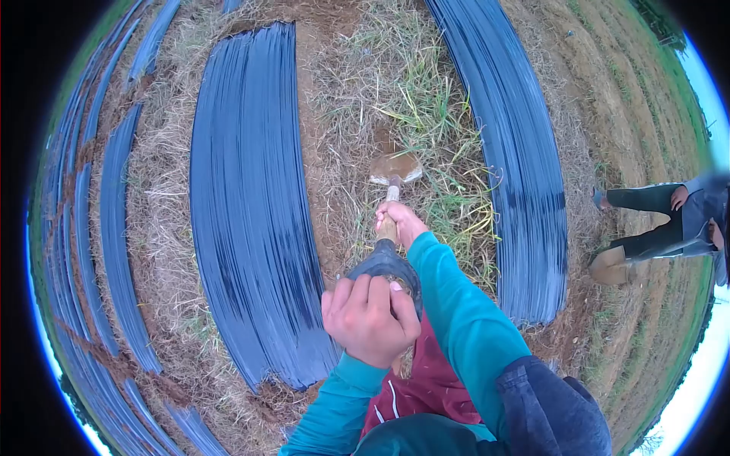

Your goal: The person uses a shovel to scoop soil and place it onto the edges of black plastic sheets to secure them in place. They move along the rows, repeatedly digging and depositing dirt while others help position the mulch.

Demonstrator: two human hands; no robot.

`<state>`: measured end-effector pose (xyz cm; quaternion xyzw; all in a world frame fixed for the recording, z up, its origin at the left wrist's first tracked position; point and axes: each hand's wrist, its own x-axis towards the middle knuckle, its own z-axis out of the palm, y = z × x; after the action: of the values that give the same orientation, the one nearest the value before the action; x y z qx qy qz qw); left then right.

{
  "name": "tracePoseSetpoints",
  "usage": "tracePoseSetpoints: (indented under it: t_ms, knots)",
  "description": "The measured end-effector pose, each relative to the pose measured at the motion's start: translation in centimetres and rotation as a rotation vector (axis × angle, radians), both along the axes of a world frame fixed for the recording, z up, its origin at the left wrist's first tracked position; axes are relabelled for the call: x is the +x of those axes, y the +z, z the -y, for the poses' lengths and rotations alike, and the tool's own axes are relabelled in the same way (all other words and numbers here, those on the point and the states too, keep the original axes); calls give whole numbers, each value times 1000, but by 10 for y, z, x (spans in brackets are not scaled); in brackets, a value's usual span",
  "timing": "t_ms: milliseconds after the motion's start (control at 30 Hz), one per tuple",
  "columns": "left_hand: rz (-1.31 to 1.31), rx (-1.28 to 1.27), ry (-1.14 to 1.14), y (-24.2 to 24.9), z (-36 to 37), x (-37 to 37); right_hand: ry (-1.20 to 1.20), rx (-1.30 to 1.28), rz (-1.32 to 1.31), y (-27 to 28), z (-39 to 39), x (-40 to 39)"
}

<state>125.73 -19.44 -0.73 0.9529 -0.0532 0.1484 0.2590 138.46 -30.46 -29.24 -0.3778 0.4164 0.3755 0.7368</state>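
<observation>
A shovel (pixel 392 193) with a wooden shaft and a black grip end lies straight ahead of me, pointing away from my body. Its soil-coloured blade (pixel 395 166) rests on the ground among dry and green grass, and the tip is hard to make out against the soil. My left hand (pixel 369 319) is closed over the black grip end, in front of my maroon clothing. Farther down, my right hand (pixel 400 220) wraps round the wooden shaft. Both arms are in teal sleeves.
Black plastic sheeting covers a bed on the left (pixel 251 190) and another on the right (pixel 525 175). Grass clumps (pixel 430 106) grow between them. More covered rows run at far left. At right stands another person (pixel 692 213), beside a brown, flat-looking object (pixel 610 266).
</observation>
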Motion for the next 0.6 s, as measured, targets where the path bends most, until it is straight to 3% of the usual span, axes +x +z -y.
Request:
tracePoseSetpoints:
  t_ms: [233,333,600]
  knots:
    - [-19,9,-35,-8,-6,1,88,-94,-22,-20,-5,3]
    - [-52,-5,-19,-12,-27,10,41,-127,-164,-13,-22,13]
    - [-36,-75,65,-101,-56,87,41,-278,-218,-80,-41,112]
